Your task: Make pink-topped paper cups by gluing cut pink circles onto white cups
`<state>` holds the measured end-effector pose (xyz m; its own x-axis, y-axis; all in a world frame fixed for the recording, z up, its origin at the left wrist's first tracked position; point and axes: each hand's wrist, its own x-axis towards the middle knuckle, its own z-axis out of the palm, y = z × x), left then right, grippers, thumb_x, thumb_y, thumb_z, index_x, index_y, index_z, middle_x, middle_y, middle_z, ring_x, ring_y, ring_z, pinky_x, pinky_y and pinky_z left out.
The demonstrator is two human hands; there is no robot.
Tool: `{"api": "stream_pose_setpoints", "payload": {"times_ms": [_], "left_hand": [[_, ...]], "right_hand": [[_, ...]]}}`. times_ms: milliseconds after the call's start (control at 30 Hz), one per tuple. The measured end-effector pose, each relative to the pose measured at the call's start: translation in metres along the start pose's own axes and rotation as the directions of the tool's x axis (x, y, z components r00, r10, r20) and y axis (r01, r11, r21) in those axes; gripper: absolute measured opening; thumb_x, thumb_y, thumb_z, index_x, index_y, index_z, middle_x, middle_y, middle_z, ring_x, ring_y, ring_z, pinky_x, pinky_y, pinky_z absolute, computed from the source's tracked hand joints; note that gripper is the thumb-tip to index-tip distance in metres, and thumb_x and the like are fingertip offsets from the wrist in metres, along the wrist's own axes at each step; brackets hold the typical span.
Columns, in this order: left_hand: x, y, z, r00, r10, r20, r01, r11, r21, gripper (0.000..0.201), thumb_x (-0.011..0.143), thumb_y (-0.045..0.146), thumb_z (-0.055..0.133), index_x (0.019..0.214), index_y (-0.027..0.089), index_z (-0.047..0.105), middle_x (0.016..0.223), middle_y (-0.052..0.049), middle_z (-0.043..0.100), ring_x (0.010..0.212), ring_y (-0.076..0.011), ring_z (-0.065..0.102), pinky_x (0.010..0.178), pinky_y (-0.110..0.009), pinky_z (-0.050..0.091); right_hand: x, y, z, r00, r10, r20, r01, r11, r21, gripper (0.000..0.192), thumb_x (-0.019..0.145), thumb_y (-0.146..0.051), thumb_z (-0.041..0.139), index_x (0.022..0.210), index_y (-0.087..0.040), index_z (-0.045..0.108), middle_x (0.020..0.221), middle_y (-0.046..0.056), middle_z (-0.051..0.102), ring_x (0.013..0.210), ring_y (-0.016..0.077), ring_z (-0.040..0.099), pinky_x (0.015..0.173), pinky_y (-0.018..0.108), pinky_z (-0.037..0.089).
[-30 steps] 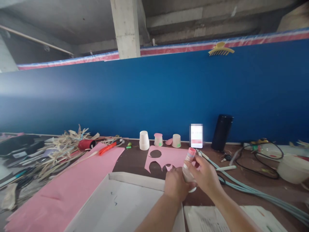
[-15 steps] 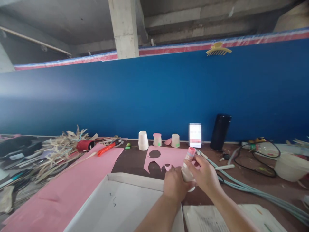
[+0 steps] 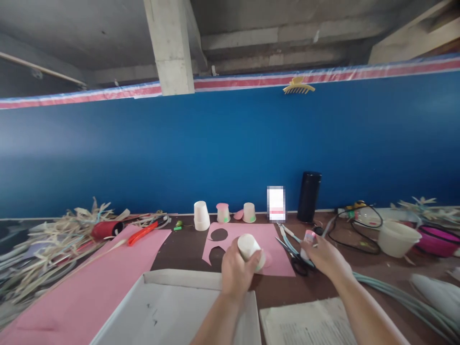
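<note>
My left hand (image 3: 235, 270) is wrapped round a white paper cup (image 3: 248, 245), tilted with its closed end toward me. The cup is above a pink paper sheet (image 3: 273, 237) with round holes cut in it. A pale pink round shape shows beside the cup's lower right side. Out to the right, my right hand (image 3: 325, 254) grips a white and pink glue stick (image 3: 308, 237), partly covered by the fingers. Scissors (image 3: 295, 258) with dark handles lie just left of that hand.
Stacked white cups (image 3: 201, 215) and two small cups with pink paper pieces (image 3: 223, 213) stand at the back. A phone (image 3: 276, 203) and a black flask (image 3: 309, 196) are beside them. A shallow white box (image 3: 179, 306) lies in front, with wood shavings (image 3: 72, 239) at left.
My hands were together at the cup and glue stick; now they are apart. The right has carried the glue stick rightward, and the left has turned the cup. The view has shifted right.
</note>
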<state>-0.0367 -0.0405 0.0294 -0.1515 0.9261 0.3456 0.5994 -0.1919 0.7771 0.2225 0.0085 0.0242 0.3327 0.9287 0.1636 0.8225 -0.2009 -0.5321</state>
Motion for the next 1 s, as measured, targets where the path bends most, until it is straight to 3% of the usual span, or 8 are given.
{"api": "stream_pose_setpoints", "payload": {"times_ms": [133,267,400,533,600,733,833,1000], "left_hand": [[0.009,-0.004,-0.014,0.995,-0.004,-0.098,0.005,1.000,0.006,0.053,0.076,0.058,0.051,0.111,0.019,0.055,0.099,-0.009,0.066,0.093,-0.0274,0.061,0.077,-0.036,0.046],[0.015,-0.008,-0.022,0.979,-0.046,-0.199,0.055,0.998,0.037,0.049,0.076,0.059,0.050,0.106,0.021,0.056,0.099,-0.008,0.066,0.091,-0.0268,0.061,0.073,-0.035,0.046],[0.015,-0.012,-0.020,0.982,-0.009,-0.187,0.022,0.997,0.072,0.049,0.076,0.059,0.050,0.106,0.022,0.056,0.097,-0.006,0.066,0.090,-0.0254,0.061,0.074,-0.034,0.045],[0.013,-0.015,-0.016,0.992,-0.017,-0.125,0.031,0.993,0.109,0.054,0.076,0.062,0.048,0.108,0.020,0.055,0.097,-0.008,0.066,0.090,-0.0264,0.060,0.076,-0.035,0.044],[0.013,-0.015,-0.015,0.994,-0.028,-0.105,0.042,0.990,0.138,0.055,0.076,0.062,0.047,0.109,0.019,0.055,0.096,-0.009,0.065,0.090,-0.0268,0.060,0.076,-0.034,0.043],[0.013,-0.016,-0.013,0.997,-0.021,-0.077,0.035,0.984,0.175,0.056,0.077,0.062,0.045,0.109,0.017,0.054,0.097,-0.011,0.066,0.090,-0.0268,0.060,0.075,-0.033,0.042],[0.014,-0.017,-0.013,0.998,-0.015,-0.065,0.027,0.981,0.191,0.057,0.078,0.064,0.042,0.108,0.016,0.054,0.097,-0.012,0.066,0.090,-0.0272,0.060,0.075,-0.033,0.041],[0.015,-0.022,-0.006,0.999,0.007,-0.050,0.005,0.974,0.227,0.059,0.079,0.064,0.040,0.108,0.015,0.054,0.098,-0.013,0.066,0.092,-0.0278,0.060,0.075,-0.033,0.041]], "right_hand": [[-0.001,0.005,-0.001,0.998,0.036,0.056,-0.032,0.997,-0.066,0.030,0.072,-0.046,0.049,0.073,-0.021,0.066,0.075,0.016,0.069,0.068,0.0332,0.065,0.056,0.039,0.042],[-0.002,0.007,-0.002,0.994,0.066,0.091,-0.056,0.993,-0.109,0.038,0.074,-0.051,0.047,0.077,-0.021,0.069,0.081,0.018,0.069,0.075,0.0356,0.066,0.059,0.043,0.043],[-0.003,0.007,-0.006,0.991,0.073,0.112,-0.058,0.990,-0.128,0.050,0.075,-0.061,0.043,0.090,-0.022,0.070,0.091,0.019,0.069,0.084,0.0362,0.065,0.064,0.044,0.044],[-0.012,-0.006,-0.009,0.996,0.047,-0.076,-0.057,0.988,-0.143,0.054,0.078,-0.060,0.041,0.112,-0.024,0.062,0.104,0.018,0.064,0.089,0.0350,0.063,0.065,0.042,0.044],[-0.021,-0.019,-0.005,0.980,-0.084,-0.179,0.071,0.995,-0.077,0.046,0.081,-0.052,0.042,0.114,-0.026,0.060,0.108,0.014,0.064,0.090,0.0304,0.063,0.066,0.037,0.044],[-0.042,-0.047,0.015,0.928,-0.373,-0.020,0.373,0.928,0.020,0.028,0.084,-0.041,0.044,0.098,-0.030,0.067,0.094,0.004,0.071,0.088,0.0262,0.064,0.069,0.034,0.043],[-0.052,-0.059,0.031,0.940,-0.319,0.123,0.321,0.947,0.006,0.028,0.084,-0.034,0.046,0.103,-0.027,0.066,0.092,0.006,0.072,0.087,0.0279,0.065,0.070,0.035,0.042],[-0.050,-0.057,0.046,0.948,-0.276,0.161,0.277,0.961,0.016,0.044,0.083,-0.022,0.043,0.125,-0.015,0.054,0.112,0.016,0.065,0.101,0.0308,0.061,0.081,0.038,0.042]]}}
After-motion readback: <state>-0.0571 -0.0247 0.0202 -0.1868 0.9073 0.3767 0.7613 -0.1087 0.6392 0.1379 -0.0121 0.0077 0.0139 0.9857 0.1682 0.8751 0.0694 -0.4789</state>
